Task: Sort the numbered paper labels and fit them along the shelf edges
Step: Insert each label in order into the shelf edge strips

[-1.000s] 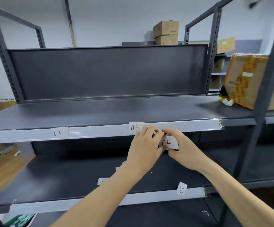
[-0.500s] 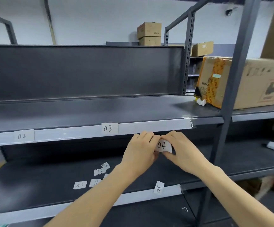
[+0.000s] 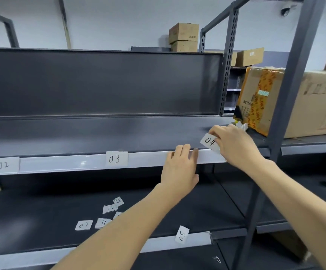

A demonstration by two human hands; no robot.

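Right hand (image 3: 234,145): fingers (image 3: 215,133) pinch the 04 label (image 3: 209,141), tilted, just above the upper strip (image 3: 154,157) at its right end. Left hand (image 3: 179,170): fingers rest relaxed on that strip's top. Two labels sit in it, 02 (image 3: 3,165) and 03 (image 3: 116,158). Below, 05 (image 3: 182,234) stands in the lower strip (image 3: 197,239), with five loose labels (image 3: 83,225) behind it.

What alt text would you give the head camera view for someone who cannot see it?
A person's right hand pinches a tilted paper 04 label at the white edge strip, while the left hand rests its fingers on that strip. Labels 02 and 03 sit in it; loose labels lie on the lower shelf.
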